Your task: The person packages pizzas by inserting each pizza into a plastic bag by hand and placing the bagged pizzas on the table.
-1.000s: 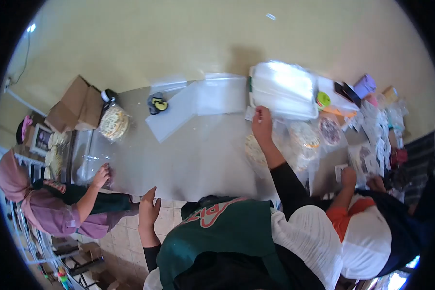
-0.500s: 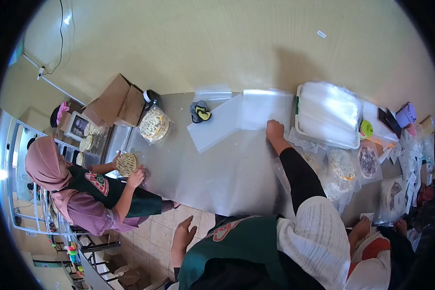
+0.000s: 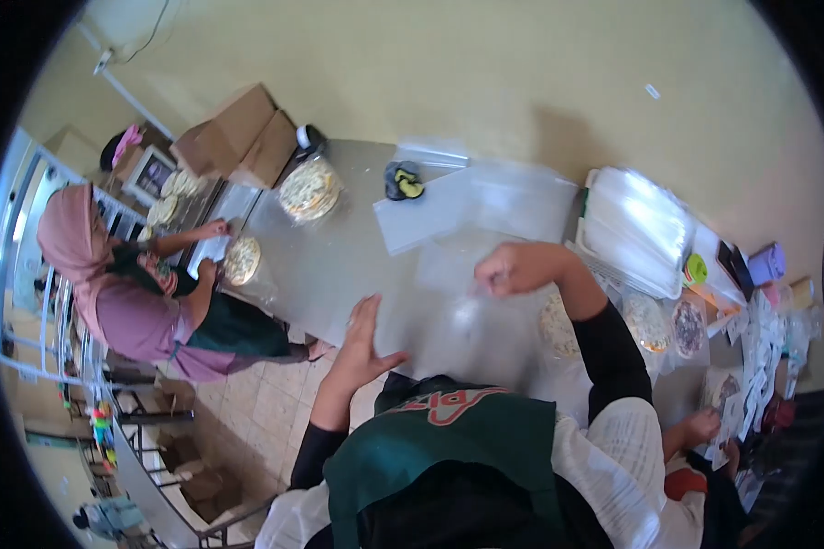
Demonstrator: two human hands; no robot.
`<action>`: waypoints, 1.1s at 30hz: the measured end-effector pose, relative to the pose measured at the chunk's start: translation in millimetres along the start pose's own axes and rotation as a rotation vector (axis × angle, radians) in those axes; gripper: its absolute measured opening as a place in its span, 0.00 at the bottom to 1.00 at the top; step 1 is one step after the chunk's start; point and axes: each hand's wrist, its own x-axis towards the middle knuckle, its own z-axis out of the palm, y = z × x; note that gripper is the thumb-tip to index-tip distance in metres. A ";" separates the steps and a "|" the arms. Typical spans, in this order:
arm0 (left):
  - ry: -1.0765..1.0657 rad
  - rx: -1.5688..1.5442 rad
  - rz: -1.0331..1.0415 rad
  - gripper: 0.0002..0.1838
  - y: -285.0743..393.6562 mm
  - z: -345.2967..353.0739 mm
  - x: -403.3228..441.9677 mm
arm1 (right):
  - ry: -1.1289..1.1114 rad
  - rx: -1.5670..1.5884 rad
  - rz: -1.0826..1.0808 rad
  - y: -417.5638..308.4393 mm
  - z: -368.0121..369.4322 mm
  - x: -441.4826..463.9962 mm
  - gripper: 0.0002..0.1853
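Observation:
My right hand [image 3: 515, 269] is closed in a pinch above the metal table [image 3: 330, 265]. From its fingers hangs a clear plastic bag [image 3: 465, 316], blurred and see-through, so its edges are hard to make out. My left hand [image 3: 364, 346] is raised near the table's front edge, thumb spread from the fingers, holding nothing. Behind my right hand lie flat clear plastic bags [image 3: 526, 203]. A dark cloth bundle with yellow [image 3: 403, 181] rests on another plastic sheet [image 3: 417, 212].
A co-worker [image 3: 119, 274] at the left handles a pizza [image 3: 242, 261]. Wrapped pizzas [image 3: 309, 190] stand near a cardboard box [image 3: 238, 133]. A tray of plastic bags [image 3: 636, 224] sits at right, beside more wrapped pizzas [image 3: 648, 322]. Another person's hand [image 3: 702, 425] shows lower right.
My right hand has come back from the flat plastic bags toward me, drawing a clear bag along. My left hand has risen toward the table's edge. The view has turned slightly.

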 end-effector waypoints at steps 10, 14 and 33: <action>-0.381 -1.144 -0.231 0.23 -38.0 -8.3 -15.1 | -0.122 0.738 -0.311 -9.5 38.5 66.1 0.09; -0.162 -1.354 -0.402 0.14 -64.5 -37.2 -29.9 | -0.012 0.762 -0.247 24.9 42.0 114.1 0.09; 0.322 -1.044 -0.828 0.21 -197.7 -124.2 -130.8 | 1.365 1.158 0.619 204.9 19.4 498.5 0.22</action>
